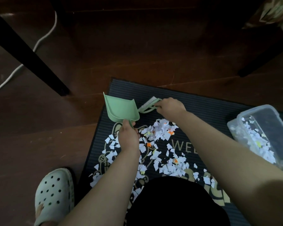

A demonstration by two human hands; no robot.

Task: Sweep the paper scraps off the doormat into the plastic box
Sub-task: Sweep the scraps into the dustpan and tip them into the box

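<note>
Bottom of frame: my black-clothed lap (170,201), both bare forearms reaching up from it. Lower left, a pale perforated rubber clog (53,193) on the dark wooden floor (137,46).

Left hand (128,137), frame centre: fingers curled tight round the handle of the pale green plastic dustpan (121,108). Pan's wide mouth points to the upper left, over the mat's upper left corner. Nothing visible inside it.

Right hand (170,106), just right of the pan: fingers closed on the green handle of the small white-bristled hand brush (148,106). Bristle end sits just beside the pan's right wall; cannot tell if they touch.

Dark ribbed doormat with tan lettering (203,105) fills the lower middle. Torn paper scraps (162,131), mostly white, a few orange and yellow, lie scattered over it below both hands, thickest under my right wrist.

Clear rectangular plastic box (265,128) at right edge, on the mat's right side, more scraps inside.

Upper left: black furniture leg (28,53), white cable (44,36) on the floor behind it.
</note>
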